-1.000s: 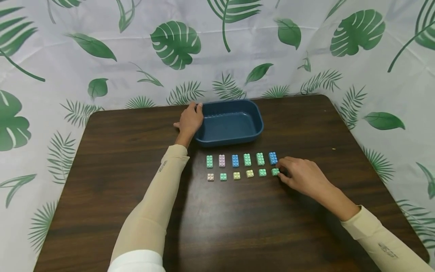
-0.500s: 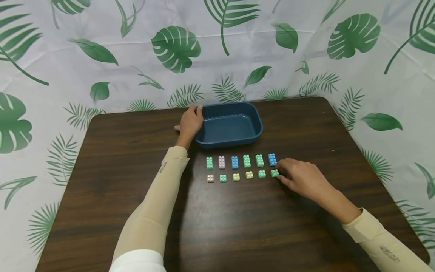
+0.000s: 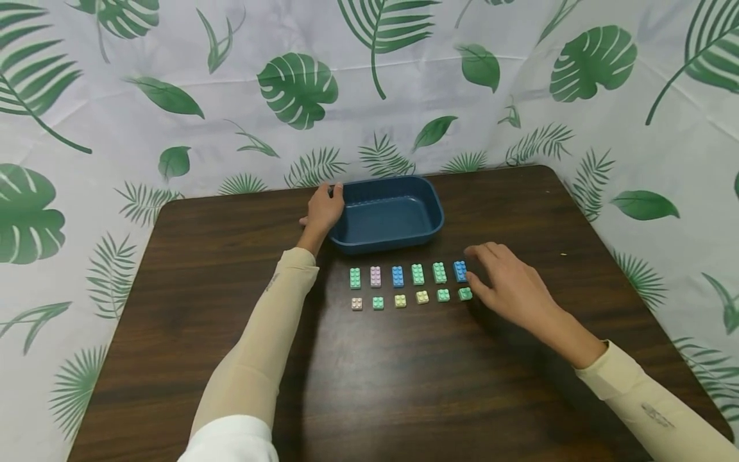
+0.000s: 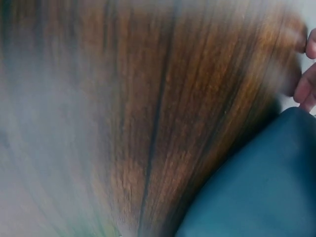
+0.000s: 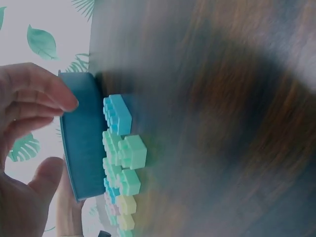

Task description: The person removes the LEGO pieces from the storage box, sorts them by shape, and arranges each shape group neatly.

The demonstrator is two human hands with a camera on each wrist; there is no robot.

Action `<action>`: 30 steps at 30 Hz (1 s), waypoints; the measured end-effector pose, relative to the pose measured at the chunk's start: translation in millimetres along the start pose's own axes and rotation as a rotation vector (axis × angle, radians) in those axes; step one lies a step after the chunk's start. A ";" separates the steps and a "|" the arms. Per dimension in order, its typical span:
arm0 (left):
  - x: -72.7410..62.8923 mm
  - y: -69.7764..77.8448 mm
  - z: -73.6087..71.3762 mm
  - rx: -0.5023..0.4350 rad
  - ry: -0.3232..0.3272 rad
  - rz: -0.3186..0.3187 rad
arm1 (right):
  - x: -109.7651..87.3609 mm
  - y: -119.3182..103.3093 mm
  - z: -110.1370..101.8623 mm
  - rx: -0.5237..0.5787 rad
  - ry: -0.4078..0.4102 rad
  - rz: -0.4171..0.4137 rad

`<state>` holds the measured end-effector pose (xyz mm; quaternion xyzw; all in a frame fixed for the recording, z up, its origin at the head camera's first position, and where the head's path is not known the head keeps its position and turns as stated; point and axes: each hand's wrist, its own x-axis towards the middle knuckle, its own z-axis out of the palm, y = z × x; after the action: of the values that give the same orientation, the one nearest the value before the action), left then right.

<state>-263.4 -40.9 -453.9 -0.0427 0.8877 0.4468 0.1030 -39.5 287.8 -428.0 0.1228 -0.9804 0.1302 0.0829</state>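
In the head view my left hand (image 3: 325, 208) holds the left rim of a dark blue plastic tray (image 3: 388, 246), with fingers outside. The left wrist view shows its fingertips (image 4: 307, 89) at the tray's corner. My right hand (image 3: 514, 285) hovers at the right end of two rows of toy building bricks, thumb and fingers spread apart around nothing. Nearest to it are a blue eight-stud brick (image 3: 460, 271) and a small green four-stud brick (image 3: 465, 294). In the right wrist view the blue brick (image 5: 118, 114) stands on the table, apart from the fingers.
Leftward, the back row has green, blue and a pink brick (image 3: 376, 276); the front row has small green, yellow and a beige brick (image 3: 356, 303). All stand on the dark wooden table (image 3: 392, 378). A leaf-print cloth (image 3: 358, 83) hangs behind and beside it.
My right hand has come away from the small green brick, and its thumb and fingers have spread. The left hand stays on the tray; the bricks keep their rows.
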 end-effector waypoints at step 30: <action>-24.6 2.0 -18.1 0.141 0.039 0.162 | 0.7 1.1 -8.0 -0.071 0.041 0.103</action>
<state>-242.4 -54.6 -436.4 0.0280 0.9194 0.3890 0.0517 -39.4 290.8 -420.5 0.0665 -0.9875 0.1021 0.1004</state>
